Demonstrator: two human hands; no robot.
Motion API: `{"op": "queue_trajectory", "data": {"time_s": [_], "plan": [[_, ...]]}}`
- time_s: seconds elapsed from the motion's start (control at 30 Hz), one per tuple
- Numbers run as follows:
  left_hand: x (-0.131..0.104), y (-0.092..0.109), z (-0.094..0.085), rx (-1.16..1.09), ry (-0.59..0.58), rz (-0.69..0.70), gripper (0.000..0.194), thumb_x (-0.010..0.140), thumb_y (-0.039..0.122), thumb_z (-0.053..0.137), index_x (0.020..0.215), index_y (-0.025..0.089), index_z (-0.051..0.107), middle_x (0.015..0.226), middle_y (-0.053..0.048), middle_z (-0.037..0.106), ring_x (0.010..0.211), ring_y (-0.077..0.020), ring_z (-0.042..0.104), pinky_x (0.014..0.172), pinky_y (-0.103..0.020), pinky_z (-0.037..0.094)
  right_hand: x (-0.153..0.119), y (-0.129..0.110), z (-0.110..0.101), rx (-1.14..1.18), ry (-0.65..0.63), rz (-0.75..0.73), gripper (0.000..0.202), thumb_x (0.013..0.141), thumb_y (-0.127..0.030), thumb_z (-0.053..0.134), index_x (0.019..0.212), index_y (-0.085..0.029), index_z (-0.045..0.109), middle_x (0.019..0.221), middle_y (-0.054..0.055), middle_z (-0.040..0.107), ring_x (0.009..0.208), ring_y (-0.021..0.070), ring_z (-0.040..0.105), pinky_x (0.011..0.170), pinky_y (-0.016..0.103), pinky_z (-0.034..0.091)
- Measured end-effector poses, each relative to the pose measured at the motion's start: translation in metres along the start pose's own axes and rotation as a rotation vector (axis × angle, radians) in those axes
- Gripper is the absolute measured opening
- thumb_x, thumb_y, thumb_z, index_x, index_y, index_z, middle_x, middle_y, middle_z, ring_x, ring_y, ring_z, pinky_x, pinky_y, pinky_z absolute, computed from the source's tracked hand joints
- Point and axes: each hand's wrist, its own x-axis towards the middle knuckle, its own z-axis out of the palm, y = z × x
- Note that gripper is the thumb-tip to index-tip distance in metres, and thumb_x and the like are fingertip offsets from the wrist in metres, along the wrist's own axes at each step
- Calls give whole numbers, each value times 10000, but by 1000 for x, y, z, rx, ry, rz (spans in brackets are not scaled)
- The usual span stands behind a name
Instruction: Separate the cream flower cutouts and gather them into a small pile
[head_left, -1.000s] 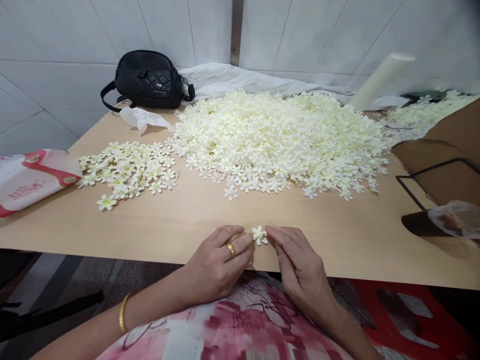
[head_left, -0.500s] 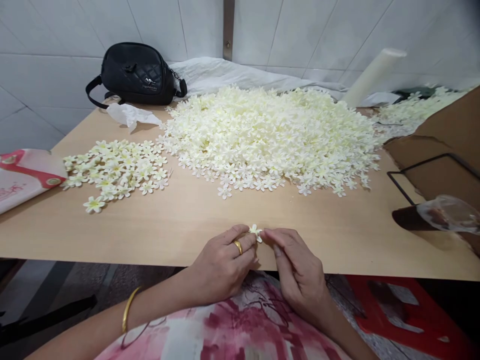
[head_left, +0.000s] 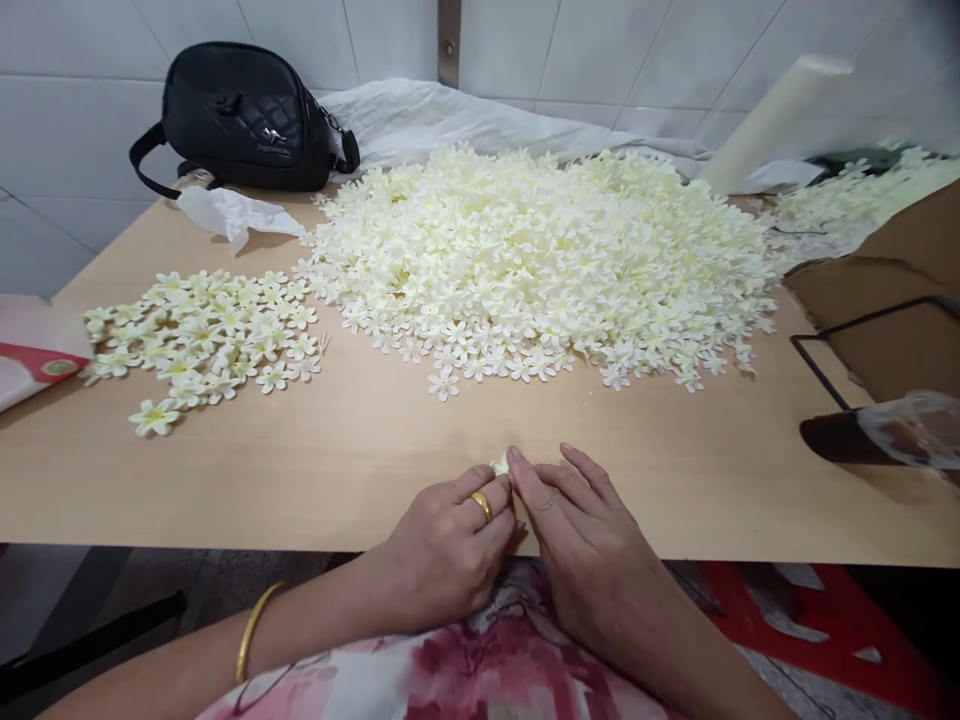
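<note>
My left hand [head_left: 454, 540], with a gold ring and bangle, is closed near the table's front edge. Between its fingertips sits a small white artificial flower [head_left: 500, 465], mostly covered by fingers. My right hand [head_left: 585, 525] comes in from the other side and lays one fingertip on the flower. Its other visible fingers are stretched out and apart. Beyond both hands lies a large heap of white-yellow flowers [head_left: 540, 260]. A smaller group of flowers [head_left: 202, 335] is spread out to the left.
A black bag [head_left: 240, 120] and a crumpled white tissue [head_left: 236, 215] are at the back left. On the right are a torn cardboard box [head_left: 885, 290], a black wire frame [head_left: 814, 370] and a dark cup with clear plastic [head_left: 840, 438]. A white roll [head_left: 780, 120] leans behind the heap.
My right hand has moved left and over the flower, covering more of it, and its fingers have spread. The left hand keeps its hold. The view has shifted slightly.
</note>
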Motion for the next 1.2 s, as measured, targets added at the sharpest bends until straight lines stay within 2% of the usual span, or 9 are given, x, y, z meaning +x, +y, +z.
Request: {"op": "queue_trajectory", "data": {"time_s": [0.13,0.23,0.43,0.57,0.73,0.83,0.97,1.07,1.2], "plan": [[6,-1,0,-10,67,-38,153,704,50,420,732,81,567,739,-117,603,784,-174,552,765,-294,485,9,-3,1,-24,-23,-4,680,666,-49,324,1329,-1,176,1021,141,564,964,228,467,985,485,242],[9,1,-2,-3,65,-71,163,724,67,407,655,118,546,654,-79,576,692,-154,531,695,-286,488,11,0,4,35,37,24,636,703,-45,320,1327,-26,198,979,133,574,915,217,490,961,487,273],[6,7,-7,-27,5,-122,166,773,96,418,667,127,542,692,-62,577,741,-143,535,720,-282,473,10,13,7,415,202,317,314,835,-140,335,1124,-160,457,911,75,562,834,162,521,729,303,448],[2,8,-8,-19,15,-82,152,771,94,429,710,112,567,751,-82,612,788,-147,551,784,-294,467,12,11,9,223,189,408,117,812,-196,424,823,-177,539,816,51,539,802,184,476,721,342,384],[-5,7,-11,-70,35,-96,158,781,106,423,813,115,578,921,-106,631,894,-161,554,873,-330,437,16,3,14,139,131,499,85,784,-173,455,710,-184,496,757,24,515,779,186,437,696,342,329],[-9,5,-15,-215,75,-187,196,796,108,406,922,133,555,994,-107,602,934,-155,540,842,-317,454,20,3,16,182,146,518,105,787,-153,439,693,-182,476,735,17,512,775,182,435,708,343,321],[-3,-6,-19,-386,215,-464,285,784,163,465,1063,122,508,1063,-135,545,1013,-193,498,836,-340,442,29,4,13,370,225,512,102,813,-175,405,728,-181,460,715,8,525,728,163,467,692,321,344],[8,-17,-21,-702,192,-620,280,758,229,522,1009,107,537,898,-90,588,818,-162,556,720,-306,468,38,2,10,492,252,521,116,829,-231,399,744,-181,460,712,8,536,706,156,491,649,291,365],[18,-25,-23,-1107,158,-750,200,709,267,588,818,99,578,657,-6,560,565,-77,499,520,-192,403,46,0,8,638,310,560,127,817,-297,443,775,-182,479,730,6,545,686,145,505,617,261,385]]}}
